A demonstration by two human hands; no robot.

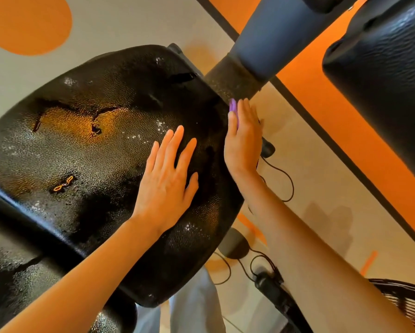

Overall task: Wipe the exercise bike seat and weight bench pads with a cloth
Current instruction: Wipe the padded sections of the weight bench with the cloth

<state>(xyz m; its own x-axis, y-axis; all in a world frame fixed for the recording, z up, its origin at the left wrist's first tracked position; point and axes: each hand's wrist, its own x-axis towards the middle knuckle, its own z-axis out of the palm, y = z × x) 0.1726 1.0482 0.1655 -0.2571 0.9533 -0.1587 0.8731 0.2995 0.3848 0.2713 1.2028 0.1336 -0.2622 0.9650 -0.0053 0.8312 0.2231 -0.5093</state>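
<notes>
The left hand (166,181) lies flat and released on the seat (86,145) to steady it; the right hand (243,140) presses the cloth (232,108) against its side edge.

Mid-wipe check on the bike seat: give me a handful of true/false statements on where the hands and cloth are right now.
1. The left hand lies flat, palm down, on top of the black seat. True.
2. The purple cloth is under the left hand. False: it shows under the right hand, at the seat's side edge.
3. The right hand presses against the side of the seat, fingers extended. True.
4. The seat cover is intact. False: it has cracks and torn patches in several places.
5. Both hands are lifted clear of the seat. False: both are in contact with it.
</notes>
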